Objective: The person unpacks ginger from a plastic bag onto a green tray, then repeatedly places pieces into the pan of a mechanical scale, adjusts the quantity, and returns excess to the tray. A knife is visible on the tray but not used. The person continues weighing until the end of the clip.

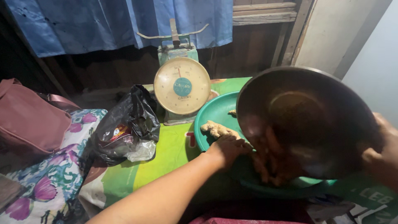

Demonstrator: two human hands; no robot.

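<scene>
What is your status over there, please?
Right hand tilts metal bowl over green basin. Left hand in basin on ginger root. Scale behind, clear.

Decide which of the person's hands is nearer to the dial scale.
Left. The left hand lies in the green basin just below and right of the dial scale; the right hand grips the tilted metal bowl far to the right.

I log one black plastic bag (126, 124), crumpled, left of centre on the table, holding a packet with a red and yellow label (118, 132) and a clear plastic wrap at its lower edge. Behind it, I note a round cream dial (182, 86) with a teal centre disc on the scale. Printed green sheeting (166, 153) covers the table.
</scene>
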